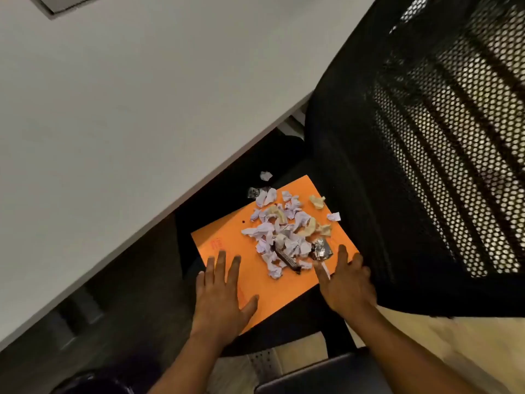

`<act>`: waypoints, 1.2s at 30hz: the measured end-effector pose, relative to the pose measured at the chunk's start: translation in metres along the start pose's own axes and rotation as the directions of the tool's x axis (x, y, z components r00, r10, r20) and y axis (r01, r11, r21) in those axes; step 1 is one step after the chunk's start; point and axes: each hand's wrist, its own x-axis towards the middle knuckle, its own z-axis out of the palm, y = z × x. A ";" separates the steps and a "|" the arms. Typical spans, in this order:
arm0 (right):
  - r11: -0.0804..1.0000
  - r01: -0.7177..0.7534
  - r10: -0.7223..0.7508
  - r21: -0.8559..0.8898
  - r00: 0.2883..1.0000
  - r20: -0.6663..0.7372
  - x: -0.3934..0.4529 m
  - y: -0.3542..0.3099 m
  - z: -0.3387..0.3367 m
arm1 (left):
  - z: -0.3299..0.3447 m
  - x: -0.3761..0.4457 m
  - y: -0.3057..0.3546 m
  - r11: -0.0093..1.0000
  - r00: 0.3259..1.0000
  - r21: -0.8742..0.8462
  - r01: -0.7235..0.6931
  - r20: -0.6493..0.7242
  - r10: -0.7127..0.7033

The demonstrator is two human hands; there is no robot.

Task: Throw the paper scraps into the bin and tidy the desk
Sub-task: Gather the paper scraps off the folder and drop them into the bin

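Note:
An orange folder (pixel 227 237) lies flat on a black chair seat (pixel 309 317), below the desk edge. A heap of crumpled white and beige paper scraps (pixel 284 231) with a dark wrapper (pixel 287 258) and a foil wrapper (pixel 322 250) sits on it. One scrap (pixel 266 175) lies off the folder on the seat. My left hand (pixel 224 291) rests flat on the folder's near left part, fingers spread. My right hand (pixel 345 282) is at the folder's right edge, fingers apart, index finger touching the heap. A dark round bin rim (pixel 93 383) shows at the bottom left.
The white desk (pixel 113 109) fills the upper left, with a grey object (pixel 62 2) at its far edge. The chair's black mesh backrest (pixel 443 137) stands close on the right. Another dark chair part (pixel 318 373) is at the bottom.

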 end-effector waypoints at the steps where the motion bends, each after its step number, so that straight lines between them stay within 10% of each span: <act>1: 0.999 -0.046 0.046 0.000 0.998 0.046 0.003 0.000 0.004 | 0.003 0.005 0.002 1.000 1.000 -0.003 0.000 0.014 0.000; 10: 0.977 -0.072 0.066 0.203 0.997 0.038 0.018 0.001 0.028 | 0.025 0.032 0.017 0.994 0.994 -0.043 -0.102 -0.051 0.100; 21: 0.906 0.232 -0.157 0.354 0.961 -0.226 0.017 -0.028 0.024 | 0.021 0.084 0.044 0.972 0.963 0.059 -0.229 -0.133 0.235; 36: 0.848 0.470 -0.513 -0.242 0.844 -0.156 0.051 -0.025 0.046 | 0.040 0.083 0.036 0.957 0.902 0.177 -0.230 -0.331 0.278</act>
